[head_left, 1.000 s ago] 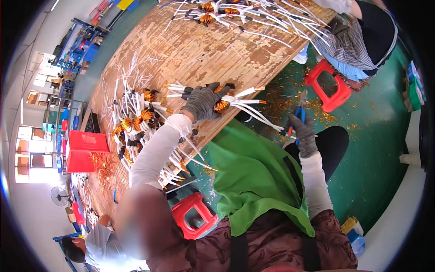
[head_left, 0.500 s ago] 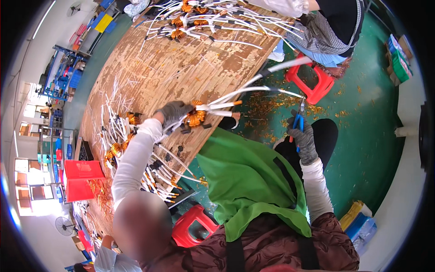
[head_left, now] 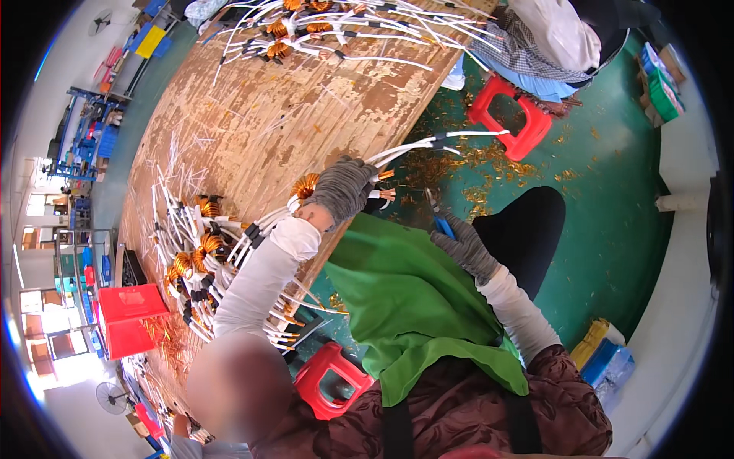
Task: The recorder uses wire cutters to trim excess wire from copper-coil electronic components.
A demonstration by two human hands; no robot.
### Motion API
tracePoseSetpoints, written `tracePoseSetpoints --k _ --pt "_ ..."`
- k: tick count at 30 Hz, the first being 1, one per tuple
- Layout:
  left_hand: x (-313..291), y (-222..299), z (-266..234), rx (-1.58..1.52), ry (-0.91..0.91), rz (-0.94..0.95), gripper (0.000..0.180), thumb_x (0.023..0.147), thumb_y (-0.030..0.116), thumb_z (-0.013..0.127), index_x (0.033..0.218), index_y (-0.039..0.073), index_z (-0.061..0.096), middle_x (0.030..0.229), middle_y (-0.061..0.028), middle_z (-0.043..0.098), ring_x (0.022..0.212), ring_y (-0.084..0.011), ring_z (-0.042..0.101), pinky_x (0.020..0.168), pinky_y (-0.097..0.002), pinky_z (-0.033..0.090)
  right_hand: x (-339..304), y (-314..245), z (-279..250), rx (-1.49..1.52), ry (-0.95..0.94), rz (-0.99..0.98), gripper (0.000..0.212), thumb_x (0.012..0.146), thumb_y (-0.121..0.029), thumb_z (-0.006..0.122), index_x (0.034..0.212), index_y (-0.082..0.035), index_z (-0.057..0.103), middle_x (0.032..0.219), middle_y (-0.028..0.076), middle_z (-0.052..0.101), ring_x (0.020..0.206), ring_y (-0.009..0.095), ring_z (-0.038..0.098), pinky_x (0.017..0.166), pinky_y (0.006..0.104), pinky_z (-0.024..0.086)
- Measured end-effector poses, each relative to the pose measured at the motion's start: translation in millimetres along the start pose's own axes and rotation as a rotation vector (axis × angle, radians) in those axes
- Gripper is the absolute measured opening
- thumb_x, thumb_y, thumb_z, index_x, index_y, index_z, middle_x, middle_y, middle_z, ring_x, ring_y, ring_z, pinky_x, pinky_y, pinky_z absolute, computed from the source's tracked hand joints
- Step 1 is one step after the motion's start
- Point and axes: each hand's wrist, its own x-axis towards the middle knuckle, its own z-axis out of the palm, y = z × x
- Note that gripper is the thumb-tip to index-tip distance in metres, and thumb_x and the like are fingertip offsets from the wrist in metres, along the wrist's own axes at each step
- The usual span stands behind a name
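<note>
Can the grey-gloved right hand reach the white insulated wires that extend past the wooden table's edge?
Probably yes: open space shows between the right hand and the white wires, though it holds blue-handled metal pliers.

Gloved left hand (head_left: 342, 190), palm down, seemingly curled closed, left arm (head_left: 260, 283) stretched forward; gloved right hand (head_left: 468, 249) clenched, right forearm (head_left: 520, 314) slanting inward.

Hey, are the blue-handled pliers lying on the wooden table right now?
No, the gloved right hand holds the blue-handled pliers beyond the edge of the wooden table.
</note>
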Motion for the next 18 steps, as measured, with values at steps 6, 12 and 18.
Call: tracePoseSetpoints --k 6,12,18 --pt "5 -18 4 -0.341 0.031 -0.202 0.019 0.077 0.010 0.061 0.095 0.003 0.061 0.078 -0.0123 0.063 0.076 -0.0236 0.059 0.068 -0.0365 0.046 12 -16 -6 -0.412 0.032 -0.154 0.046 0.072 -0.012 0.060 0.116 -0.002 0.049 0.090 0.016 0.054 0.080 0.030 0.055 0.072 0.0354 0.044" --pt "16 -30 -4 -0.938 -0.015 -0.472 0.026 0.082 0.011 0.061 0.104 -0.002 0.058 0.090 -0.0090 0.064 0.083 -0.0136 0.058 0.076 -0.0265 0.045 64 -43 -8 -0.745 0.208 -0.308 0.054 0.067 -0.015 0.060 0.119 -0.007 0.047 0.094 0.017 0.054 0.086 0.036 0.054 0.075 0.0419 0.044" --pt "10 -32 7 -0.999 -0.058 -0.383 0.023 0.085 0.013 0.058 0.105 0.001 0.060 0.086 -0.0075 0.062 0.078 -0.0142 0.055 0.072 -0.0284 0.045 88 -59 -2 -0.955 0.153 -0.330 0.056 0.064 -0.017 0.061 0.119 -0.010 0.049 0.099 0.018 0.053 0.091 0.035 0.052 0.078 0.0449 0.044"
